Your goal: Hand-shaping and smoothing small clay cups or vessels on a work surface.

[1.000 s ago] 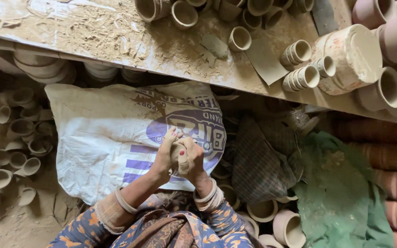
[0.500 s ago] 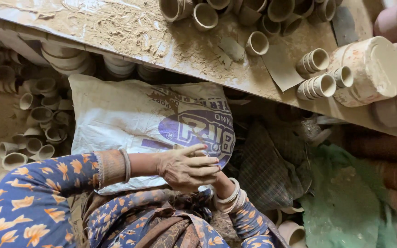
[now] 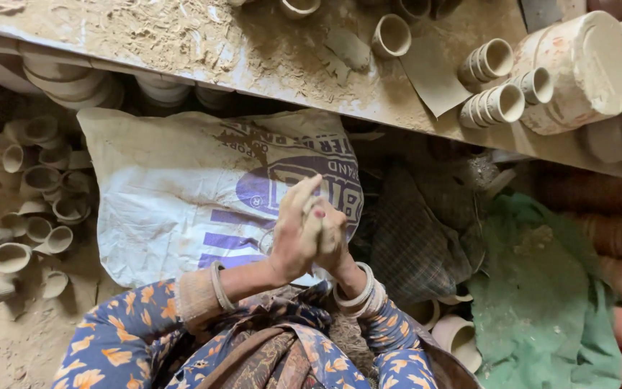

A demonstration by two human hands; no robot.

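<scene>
Whatever the pressed-together hands (image 3: 314, 238) enclose is hidden; beyond them, the worktop's (image 3: 181, 43) far pots are cut off.

A crumpled white sack (image 3: 181, 194) with purple printing lies under the shelf, behind the hands.

Both hands meet palm to palm in front of the body, the left hand (image 3: 293, 241) laid flat over the right hand (image 3: 332, 238), fingers pointing up and away. Clay dust coats the skin. The forearms angle inward from bent elbows, patterned sleeves pushed back, a single bangle on the left wrist and several on the right.
</scene>
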